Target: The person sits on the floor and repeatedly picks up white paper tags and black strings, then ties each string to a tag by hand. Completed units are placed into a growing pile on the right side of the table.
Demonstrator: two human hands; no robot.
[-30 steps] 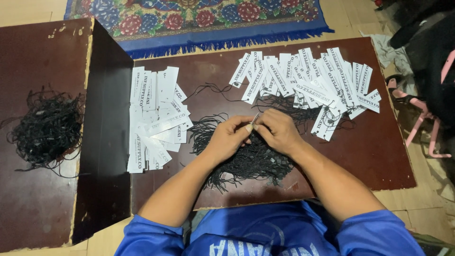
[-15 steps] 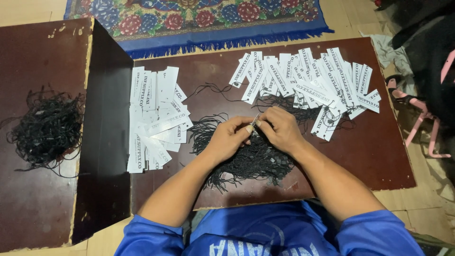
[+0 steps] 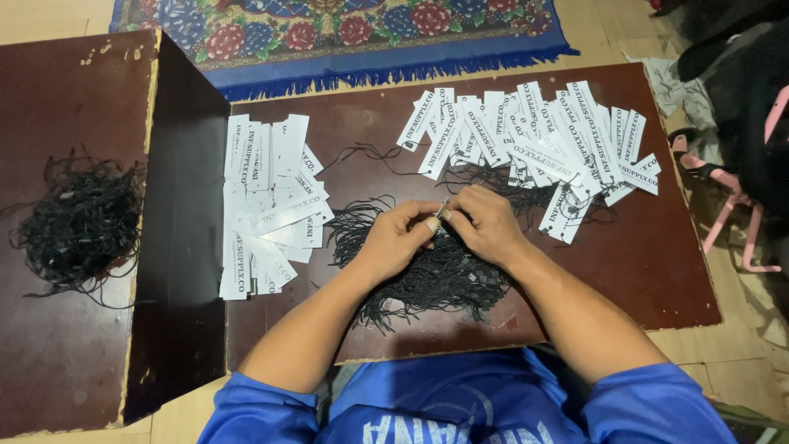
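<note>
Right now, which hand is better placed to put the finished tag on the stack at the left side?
Probably the left hand: the left stack lies just beyond it, while the right hand would need to cross over. Both hands pinch one small tag.

**Paper, cord and worn wood**

Between the left hand and right hand is a small white paper tag, matt. Beneath both hands lies a heap of thin black cords, fibrous and dull. The tabletop under them is dark reddish wood, faintly glossy, chipped at the edges.
</note>
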